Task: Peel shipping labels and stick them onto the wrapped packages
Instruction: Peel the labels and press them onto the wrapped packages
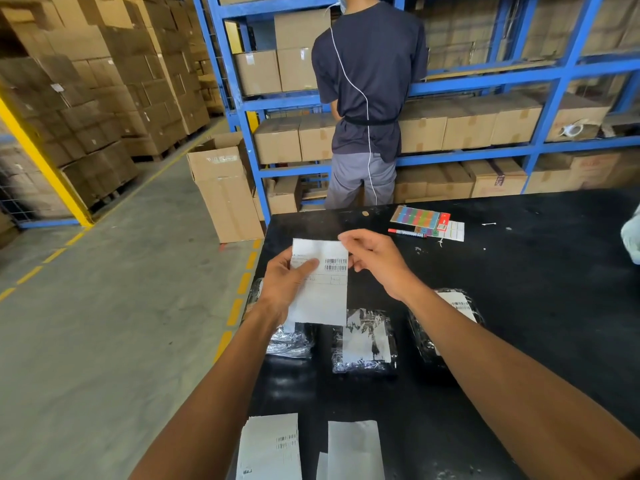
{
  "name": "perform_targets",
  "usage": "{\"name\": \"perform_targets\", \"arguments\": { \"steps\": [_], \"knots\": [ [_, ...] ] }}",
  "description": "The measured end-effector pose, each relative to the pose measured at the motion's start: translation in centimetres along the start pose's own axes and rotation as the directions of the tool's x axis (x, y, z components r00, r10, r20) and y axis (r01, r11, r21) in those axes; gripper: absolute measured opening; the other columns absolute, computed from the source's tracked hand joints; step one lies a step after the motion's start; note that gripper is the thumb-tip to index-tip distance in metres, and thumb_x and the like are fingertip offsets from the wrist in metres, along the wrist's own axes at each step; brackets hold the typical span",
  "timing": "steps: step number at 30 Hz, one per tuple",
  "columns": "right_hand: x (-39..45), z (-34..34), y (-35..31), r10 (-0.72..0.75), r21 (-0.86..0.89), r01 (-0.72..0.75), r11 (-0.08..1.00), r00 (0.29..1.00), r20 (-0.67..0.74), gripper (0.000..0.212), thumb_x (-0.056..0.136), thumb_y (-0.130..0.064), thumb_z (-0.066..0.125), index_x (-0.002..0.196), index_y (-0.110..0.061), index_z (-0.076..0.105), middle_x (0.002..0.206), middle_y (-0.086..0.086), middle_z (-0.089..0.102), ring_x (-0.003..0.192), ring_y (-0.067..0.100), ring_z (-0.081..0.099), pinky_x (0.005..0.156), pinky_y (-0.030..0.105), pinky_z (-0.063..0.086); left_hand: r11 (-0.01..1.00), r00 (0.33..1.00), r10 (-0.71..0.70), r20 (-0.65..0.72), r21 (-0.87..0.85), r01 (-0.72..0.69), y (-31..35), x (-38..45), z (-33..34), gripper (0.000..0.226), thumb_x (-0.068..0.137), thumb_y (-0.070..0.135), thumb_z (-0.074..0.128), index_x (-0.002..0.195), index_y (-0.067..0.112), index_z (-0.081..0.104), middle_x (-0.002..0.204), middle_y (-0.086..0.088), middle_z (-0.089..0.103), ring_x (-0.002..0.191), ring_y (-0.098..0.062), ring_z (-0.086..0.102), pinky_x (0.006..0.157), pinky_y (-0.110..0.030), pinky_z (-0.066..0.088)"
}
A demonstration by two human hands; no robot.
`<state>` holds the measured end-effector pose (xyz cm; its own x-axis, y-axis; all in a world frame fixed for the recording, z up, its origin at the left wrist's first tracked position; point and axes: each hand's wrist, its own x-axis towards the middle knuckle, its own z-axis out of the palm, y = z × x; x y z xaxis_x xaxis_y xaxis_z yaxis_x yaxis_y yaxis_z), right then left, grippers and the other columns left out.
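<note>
I hold a white shipping label (323, 292) with barcodes upright above the black table (519, 289). My left hand (284, 289) grips its left side, thumb across the front. My right hand (375, 259) pinches its top right corner. Below it lie three black wrapped packages: the left one (291, 341) partly hidden behind the label, the middle one (363, 341) bearing torn white label remains, the right one (460, 306) with a label on it, partly behind my right forearm. A stack of labels (272, 448) and blank backing paper (353, 452) lie near the front edge.
A red marker (407, 232) and coloured sticker sheets (420, 216) lie at the table's far side. A person in a dark shirt (369, 81) stands behind the table, facing blue shelving (485, 81) filled with cardboard boxes. An open box (225, 188) stands on the floor to the left.
</note>
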<state>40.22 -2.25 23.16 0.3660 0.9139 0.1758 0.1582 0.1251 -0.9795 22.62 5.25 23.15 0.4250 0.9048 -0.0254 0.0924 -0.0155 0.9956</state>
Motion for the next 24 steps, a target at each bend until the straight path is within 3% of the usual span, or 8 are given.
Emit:
{"name": "perform_targets", "arguments": {
  "steps": [2, 6, 9, 11, 15, 17, 21, 24],
  "knots": [
    [0.1, 0.1, 0.3, -0.026, -0.084, 0.025, 0.996, 1.000, -0.012, 0.013, 0.095, -0.014, 0.063, 0.105, -0.011, 0.070, 0.091, 0.006, 0.076, 0.072, 0.015, 0.065, 0.065, 0.027, 0.052, 0.998, 1.000, 0.011, -0.011, 0.060, -0.011, 0.0, 0.4, -0.1, 0.024, 0.087, 0.023, 0.071, 0.108, 0.013, 0.068, 0.103, -0.005, 0.074, 0.089, -0.026, 0.070, 0.072, -0.034, 0.056],
    [-0.1, 0.4, 0.5, 0.076, -0.006, -0.075, 0.997, 0.993, 0.093, 0.010, 0.092, -0.007, 0.066, 0.101, -0.004, 0.067, 0.083, 0.009, 0.074, 0.074, 0.019, 0.069, 0.068, 0.028, 0.054, 0.936, 0.986, 0.123, -0.110, 0.343, -0.079, 0.2, 1.6, -0.4, 0.016, 0.092, 0.027, 0.063, 0.096, 0.012, 0.061, 0.099, -0.008, 0.070, 0.085, -0.027, 0.065, 0.071, -0.036, 0.052],
    [-0.5, 0.6, 0.5, 0.156, -0.078, -0.140, 0.987, 0.949, 0.273, 0.009, 0.092, -0.009, 0.066, 0.101, -0.007, 0.067, 0.087, 0.006, 0.075, 0.081, 0.023, 0.072, 0.074, 0.030, 0.057, 0.843, 0.979, 0.198, -0.046, 0.517, -0.146, 0.6, 1.8, -0.4, 0.011, 0.100, 0.025, 0.049, 0.094, 0.016, 0.051, 0.097, -0.014, 0.064, 0.079, -0.024, 0.057, 0.066, -0.034, 0.046],
    [-0.6, 0.9, 0.5, 0.175, -0.104, -0.149, 0.983, 0.935, 0.309, 0.011, 0.096, -0.016, 0.061, 0.103, -0.010, 0.067, 0.096, 0.006, 0.076, 0.083, 0.022, 0.073, 0.074, 0.028, 0.055, 0.815, 0.976, 0.216, 0.043, 0.543, -0.204, 0.7, 1.7, -0.4, 0.012, 0.101, 0.026, 0.043, 0.091, 0.022, 0.046, 0.090, -0.011, 0.062, 0.079, -0.024, 0.058, 0.074, -0.044, 0.051],
    [-0.4, 1.2, 0.7, 0.141, -0.102, -0.125, 0.987, 0.976, 0.165, 0.019, 0.100, -0.024, 0.055, 0.106, -0.015, 0.070, 0.096, 0.004, 0.075, 0.078, 0.015, 0.069, 0.069, 0.028, 0.052, 0.730, 0.974, 0.170, 0.148, 0.646, -0.226, 0.2, 1.6, -0.5, 0.014, 0.099, 0.034, 0.036, 0.087, 0.028, 0.040, 0.089, -0.002, 0.061, 0.086, -0.021, 0.056, 0.100, -0.054, 0.038],
    [-0.4, 1.2, 1.0, 0.091, -0.147, -0.071, 0.987, 0.986, 0.138, 0.017, 0.099, -0.020, 0.056, 0.105, -0.016, 0.071, 0.093, 0.001, 0.075, 0.075, 0.010, 0.068, 0.065, 0.026, 0.050, 0.720, 0.967, 0.174, 0.187, 0.645, -0.254, 0.1, 1.4, -0.4, 0.015, 0.098, 0.038, 0.035, 0.086, 0.029, 0.038, 0.087, -0.001, 0.060, 0.087, -0.020, 0.057, 0.101, -0.054, 0.037],
    [-0.7, 1.3, 1.2, 0.044, -0.166, -0.019, 0.986, 0.989, 0.144, 0.015, 0.097, -0.017, 0.059, 0.103, -0.014, 0.072, 0.090, 0.000, 0.076, 0.071, 0.011, 0.068, 0.058, 0.024, 0.046, 0.702, 0.954, 0.214, 0.210, 0.646, -0.299, 0.2, 0.9, -0.2, 0.017, 0.103, 0.034, 0.037, 0.092, 0.021, 0.042, 0.089, -0.005, 0.060, 0.084, -0.017, 0.052, 0.090, -0.039, 0.037],
    [-0.7, 1.2, 1.1, 0.041, -0.160, -0.018, 0.987, 0.989, 0.141, 0.014, 0.097, -0.016, 0.059, 0.101, -0.013, 0.072, 0.090, 0.001, 0.075, 0.068, 0.014, 0.065, 0.057, 0.025, 0.043, 0.684, 0.956, 0.211, 0.205, 0.668, -0.294, -0.1, 1.1, -0.5, 0.016, 0.099, 0.042, 0.037, 0.087, 0.033, 0.044, 0.091, -0.006, 0.062, 0.089, -0.022, 0.051, 0.093, -0.043, 0.037]
  ]
}}
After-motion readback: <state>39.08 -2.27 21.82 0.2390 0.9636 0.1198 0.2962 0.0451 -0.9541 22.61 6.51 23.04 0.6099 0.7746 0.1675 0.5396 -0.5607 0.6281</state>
